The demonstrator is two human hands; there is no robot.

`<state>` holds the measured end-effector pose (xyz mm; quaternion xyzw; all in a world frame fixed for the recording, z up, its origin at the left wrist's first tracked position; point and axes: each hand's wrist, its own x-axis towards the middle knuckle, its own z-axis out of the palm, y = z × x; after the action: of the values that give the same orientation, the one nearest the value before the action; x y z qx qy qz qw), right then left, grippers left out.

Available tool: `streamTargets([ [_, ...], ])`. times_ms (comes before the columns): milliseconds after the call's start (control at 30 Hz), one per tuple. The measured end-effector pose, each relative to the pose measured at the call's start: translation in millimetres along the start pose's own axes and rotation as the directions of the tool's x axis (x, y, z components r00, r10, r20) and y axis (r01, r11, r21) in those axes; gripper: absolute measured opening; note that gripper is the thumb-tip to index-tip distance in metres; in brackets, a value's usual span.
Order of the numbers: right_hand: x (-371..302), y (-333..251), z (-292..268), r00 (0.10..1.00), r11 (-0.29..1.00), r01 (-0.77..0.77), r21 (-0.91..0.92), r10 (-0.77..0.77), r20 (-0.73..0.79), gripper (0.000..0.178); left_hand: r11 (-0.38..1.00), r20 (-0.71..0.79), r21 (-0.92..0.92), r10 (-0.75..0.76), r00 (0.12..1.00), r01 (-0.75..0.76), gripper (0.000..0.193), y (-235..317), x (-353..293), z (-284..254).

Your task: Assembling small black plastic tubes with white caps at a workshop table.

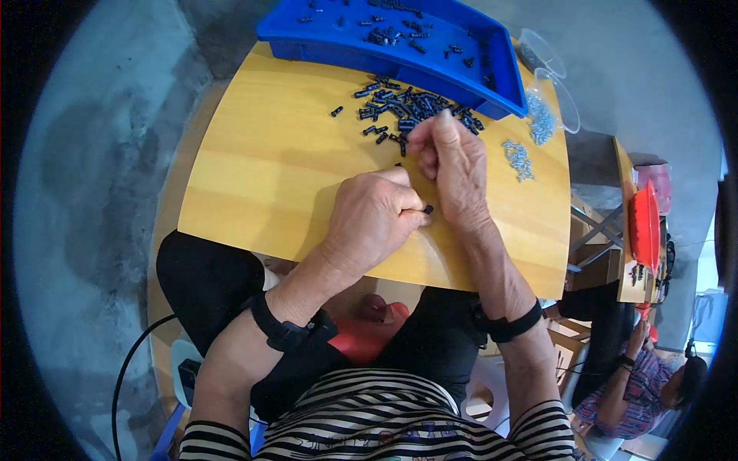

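Note:
My left hand [373, 211] is closed above the near middle of the yellow table [261, 177]. Between its thumb and fingertips sits a small black part [428, 209], whose dark round end pokes out. My right hand [455, 169] is just beyond and to the right, fingers curled in and thumb raised. Anything inside those curled fingers is hidden. Its knuckles are at the near edge of a loose pile of small black cylindrical parts [392, 104]. A single black part [337, 111] lies apart on the left.
A blue tray [338, 55] with scattered black parts stands at the far edge. To its right, small silvery pieces [519, 160] lie near clear tubs [567, 107], one tipped over. At the right, another person [634, 388] sits by a second table with a red basin [644, 227].

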<state>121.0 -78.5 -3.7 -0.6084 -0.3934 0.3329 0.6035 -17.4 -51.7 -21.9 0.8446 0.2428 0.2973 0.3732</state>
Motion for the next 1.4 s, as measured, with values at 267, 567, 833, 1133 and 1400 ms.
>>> streamTargets([
  [267,-7,4,4,0.968,0.918,0.248,-0.309,-0.249,0.035,0.036,0.999,-0.028,0.020,0.050,0.998,-0.049,0.011,-1,1,2],
  [567,-8,7,10,0.894,0.677,0.417,-0.607,-0.426,0.139,0.020,1.000,-0.077,-0.005,0.020,0.997,-0.020,0.008,-4,0,8],
  [833,-5,5,14,0.852,0.561,0.492,-0.666,-0.467,0.237,0.009,1.000,-0.084,0.024,-0.002,0.996,0.004,0.009,-4,1,2],
  [1133,-14,-1,-4,0.997,0.984,0.077,-0.161,-0.071,0.043,0.029,0.989,0.029,-0.133,-0.058,0.998,0.062,0.010,-2,4,-3],
  [1400,-72,-30,-36,0.927,0.866,0.291,-0.407,-0.149,0.345,0.033,0.774,0.327,-0.479,-0.279,0.903,0.413,0.012,10,7,-35],
])
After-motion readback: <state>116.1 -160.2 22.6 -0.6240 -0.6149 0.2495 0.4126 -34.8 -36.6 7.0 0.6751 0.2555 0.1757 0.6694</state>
